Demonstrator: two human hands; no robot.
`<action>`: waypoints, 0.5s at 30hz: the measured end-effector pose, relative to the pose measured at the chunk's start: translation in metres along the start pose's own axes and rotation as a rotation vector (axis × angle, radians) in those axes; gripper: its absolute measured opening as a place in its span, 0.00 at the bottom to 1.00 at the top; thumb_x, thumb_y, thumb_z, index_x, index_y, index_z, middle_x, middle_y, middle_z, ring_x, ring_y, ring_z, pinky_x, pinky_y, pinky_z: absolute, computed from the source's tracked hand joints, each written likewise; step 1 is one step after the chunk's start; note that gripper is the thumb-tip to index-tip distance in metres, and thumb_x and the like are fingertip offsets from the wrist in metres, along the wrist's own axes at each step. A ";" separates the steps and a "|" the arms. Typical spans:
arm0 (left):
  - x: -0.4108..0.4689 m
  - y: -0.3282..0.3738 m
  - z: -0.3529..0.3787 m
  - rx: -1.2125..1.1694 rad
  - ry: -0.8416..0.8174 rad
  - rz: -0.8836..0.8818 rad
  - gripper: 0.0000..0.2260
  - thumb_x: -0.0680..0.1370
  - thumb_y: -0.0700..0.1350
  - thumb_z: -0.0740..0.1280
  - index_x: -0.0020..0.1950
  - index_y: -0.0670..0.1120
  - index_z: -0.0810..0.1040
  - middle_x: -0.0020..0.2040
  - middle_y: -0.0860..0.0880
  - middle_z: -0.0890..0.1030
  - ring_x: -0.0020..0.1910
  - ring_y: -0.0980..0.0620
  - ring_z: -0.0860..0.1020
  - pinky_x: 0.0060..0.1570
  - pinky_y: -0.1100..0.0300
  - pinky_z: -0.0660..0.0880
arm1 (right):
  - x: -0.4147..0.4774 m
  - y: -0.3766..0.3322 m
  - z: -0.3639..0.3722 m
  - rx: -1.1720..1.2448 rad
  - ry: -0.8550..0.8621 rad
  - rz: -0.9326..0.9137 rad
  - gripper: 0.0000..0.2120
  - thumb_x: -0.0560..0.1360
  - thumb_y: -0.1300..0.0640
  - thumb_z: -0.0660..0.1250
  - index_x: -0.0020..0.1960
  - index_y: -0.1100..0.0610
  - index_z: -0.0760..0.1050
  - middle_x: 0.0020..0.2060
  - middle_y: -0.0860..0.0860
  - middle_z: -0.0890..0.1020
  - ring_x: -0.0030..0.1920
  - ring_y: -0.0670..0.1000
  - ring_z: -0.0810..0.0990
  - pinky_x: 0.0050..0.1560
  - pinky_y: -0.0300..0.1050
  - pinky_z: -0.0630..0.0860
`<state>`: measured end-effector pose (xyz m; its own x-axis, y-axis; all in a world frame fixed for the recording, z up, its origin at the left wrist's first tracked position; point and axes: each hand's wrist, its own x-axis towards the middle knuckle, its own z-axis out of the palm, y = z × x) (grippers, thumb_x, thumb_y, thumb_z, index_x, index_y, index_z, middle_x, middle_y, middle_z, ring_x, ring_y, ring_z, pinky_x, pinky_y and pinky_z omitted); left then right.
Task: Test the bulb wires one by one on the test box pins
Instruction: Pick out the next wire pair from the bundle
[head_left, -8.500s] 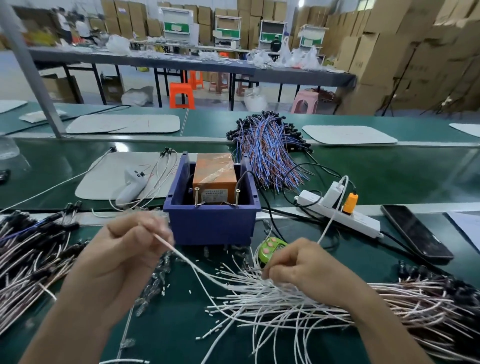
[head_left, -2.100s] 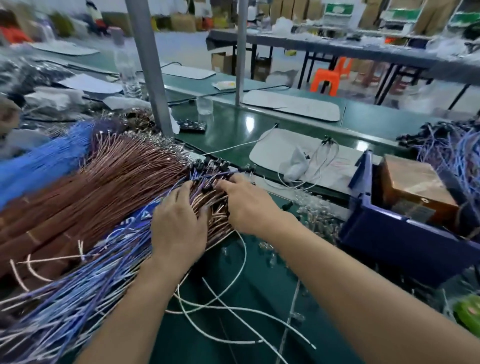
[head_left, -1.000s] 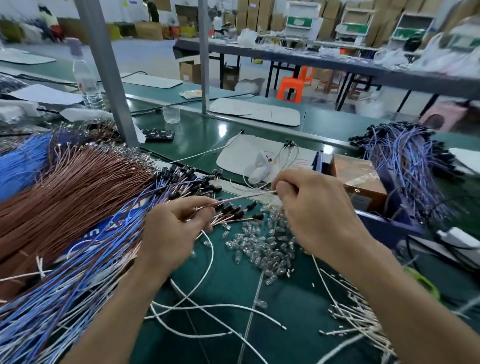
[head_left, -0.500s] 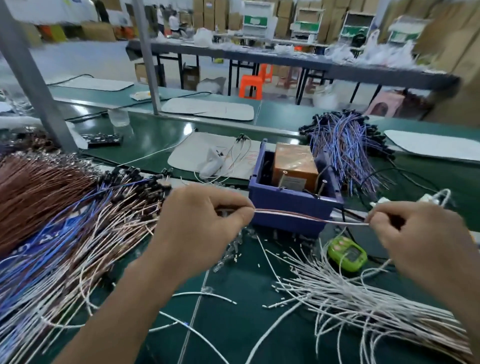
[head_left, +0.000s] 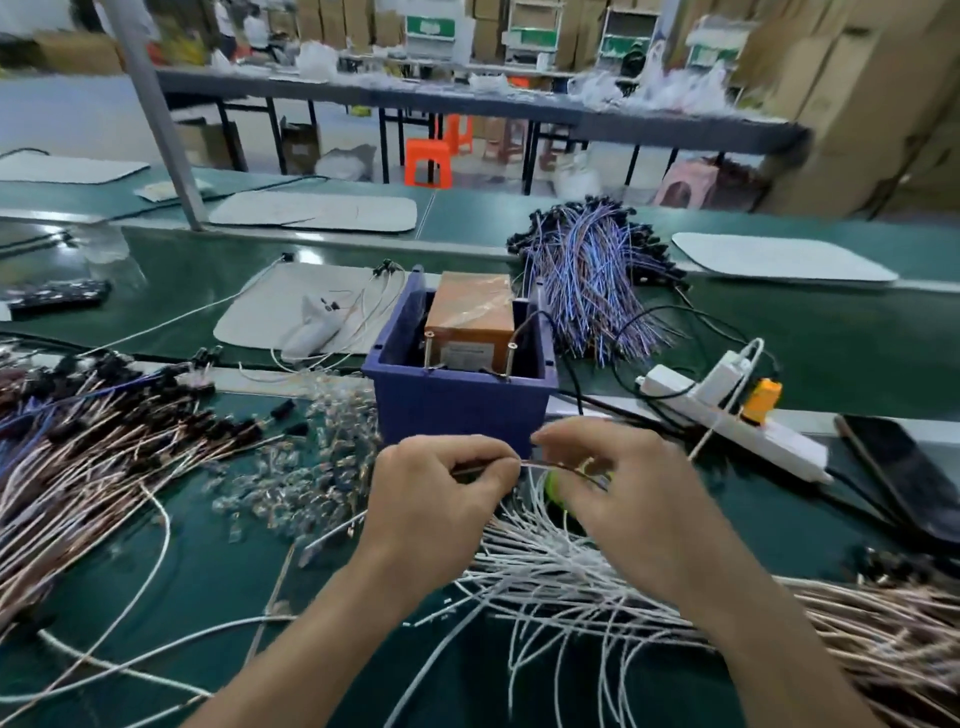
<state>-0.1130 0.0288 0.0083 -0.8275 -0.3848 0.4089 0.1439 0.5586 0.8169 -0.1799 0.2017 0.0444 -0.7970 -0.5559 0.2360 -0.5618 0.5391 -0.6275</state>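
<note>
The test box (head_left: 470, 325) is an orange block with two upright metal pins (head_left: 510, 358), sitting in a blue bin (head_left: 460, 405) mid-table. Just in front of the bin, my left hand (head_left: 436, 499) and my right hand (head_left: 618, 488) pinch the same thin bulb wire (head_left: 540, 465), which runs between them. The hands are close together, below the pins and not touching them. A pile of brown and white bulb wires (head_left: 93, 467) lies to the left, and a white and brown pile (head_left: 649, 587) lies under my right hand.
Loose clear bulbs (head_left: 301, 467) are scattered left of the bin. A blue-purple wire bundle (head_left: 592, 291) lies behind it. A white power strip (head_left: 727, 415) and a dark phone (head_left: 904, 478) are on the right. A green object (head_left: 556, 488) is partly hidden under my hands.
My hands have come together on the one wire in front of the bin; half a second ago they were stretched wide apart. The view has turned right from the left pile.
</note>
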 end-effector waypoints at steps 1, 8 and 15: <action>-0.001 -0.001 0.002 0.001 -0.002 0.006 0.09 0.72 0.49 0.73 0.48 0.65 0.83 0.36 0.66 0.84 0.36 0.63 0.83 0.36 0.67 0.77 | 0.001 0.002 0.010 0.026 -0.042 0.007 0.13 0.77 0.58 0.70 0.58 0.43 0.82 0.47 0.35 0.84 0.51 0.35 0.80 0.52 0.27 0.73; -0.005 -0.022 -0.004 0.001 -0.042 -0.008 0.13 0.71 0.45 0.79 0.46 0.64 0.86 0.37 0.65 0.85 0.38 0.64 0.84 0.39 0.73 0.76 | -0.003 0.021 0.037 0.313 0.070 0.066 0.05 0.75 0.54 0.72 0.42 0.46 0.84 0.34 0.42 0.84 0.37 0.42 0.82 0.38 0.32 0.74; -0.005 -0.025 -0.023 0.181 0.049 0.040 0.03 0.71 0.51 0.74 0.40 0.59 0.87 0.34 0.65 0.83 0.36 0.63 0.82 0.35 0.70 0.74 | -0.006 0.035 0.028 0.476 0.146 0.130 0.11 0.77 0.63 0.72 0.40 0.49 0.84 0.29 0.52 0.81 0.33 0.58 0.78 0.35 0.51 0.75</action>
<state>-0.1003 -0.0002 -0.0047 -0.7947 -0.3926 0.4629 0.0729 0.6953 0.7150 -0.1881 0.2060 0.0002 -0.8952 -0.3911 0.2137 -0.3203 0.2312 -0.9187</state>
